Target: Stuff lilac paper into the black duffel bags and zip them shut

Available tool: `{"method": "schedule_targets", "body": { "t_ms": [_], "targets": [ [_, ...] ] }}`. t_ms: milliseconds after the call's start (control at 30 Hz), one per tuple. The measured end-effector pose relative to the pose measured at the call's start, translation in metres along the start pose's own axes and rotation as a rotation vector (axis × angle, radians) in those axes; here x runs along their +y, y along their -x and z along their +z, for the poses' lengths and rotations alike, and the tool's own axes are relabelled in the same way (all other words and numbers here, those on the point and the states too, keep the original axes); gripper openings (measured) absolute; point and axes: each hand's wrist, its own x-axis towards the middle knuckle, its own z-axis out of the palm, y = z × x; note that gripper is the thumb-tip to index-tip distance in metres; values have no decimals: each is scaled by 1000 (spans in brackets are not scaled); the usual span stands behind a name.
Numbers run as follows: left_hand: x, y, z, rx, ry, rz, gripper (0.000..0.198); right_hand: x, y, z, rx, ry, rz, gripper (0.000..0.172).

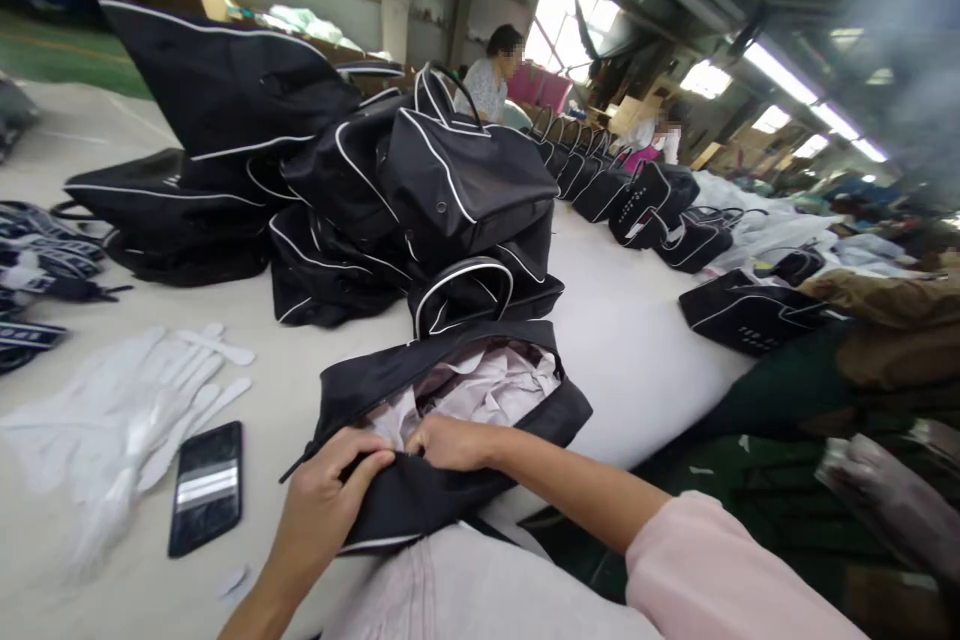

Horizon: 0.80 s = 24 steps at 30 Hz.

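Directly in front of me lies a black bag [457,495] with white piping, its long zip opening spread apart. Crumpled pale tissue paper [495,385] fills the inside. My left hand [330,485] pinches the near edge of the opening at its left end, thumb and fingers closed on the fabric. My right hand [454,442] reaches into the opening beside it, knuckles bent against the near edge and the paper. Its fingertips are hidden inside, so what they hold does not show. A rounded handle [465,272] with white trim stands up behind the bag.
A heap of black bags [465,180] rises just behind. To the left lie a phone [206,490], white flat strips in clear plastic [142,400] and patterned straps [37,255]. More bags [750,310] line the table's right edge. Two people work farther back, one a person in grey [487,85].
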Motion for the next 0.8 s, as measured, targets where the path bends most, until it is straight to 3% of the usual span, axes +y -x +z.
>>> {"method": "schedule_targets", "body": {
  "t_ms": [67, 133, 200, 233, 333, 400, 500, 567, 633, 733, 800],
  "targets": [
    [-11, 12, -8, 61, -82, 9, 16, -15, 20, -11, 160, 74, -108, 13],
    [-8, 16, -16, 115, -156, 55, 16, -24, 46, -29, 460, 241, -171, 14],
    [6, 7, -21, 203, -238, 144, 16, -21, 66, -49, 720, 461, -116, 16],
    [15, -3, -22, 249, -279, 192, 19, -15, 71, -58, 784, 548, -69, 22],
    [37, -49, -13, 279, -371, 318, 40, 15, 66, -69, 718, 670, 38, 53],
    [41, -84, 2, 186, -411, 409, 53, 36, 55, -69, 658, 672, 42, 44],
    [33, -118, 28, -39, -538, 601, 50, 54, 45, -63, 727, 647, -17, 33],
    [23, -121, 38, -151, -663, 690, 39, 59, 50, -56, 763, 525, -69, 30],
    [13, -108, 38, -164, -758, 760, 45, 61, 60, -47, 778, 247, -105, 28],
    [2, -80, 25, -157, -773, 884, 58, 68, 75, -35, 801, -248, -153, 25],
    [-2, -68, 16, -194, -739, 939, 60, 70, 85, -29, 806, -441, -165, 23]
  ]
}}
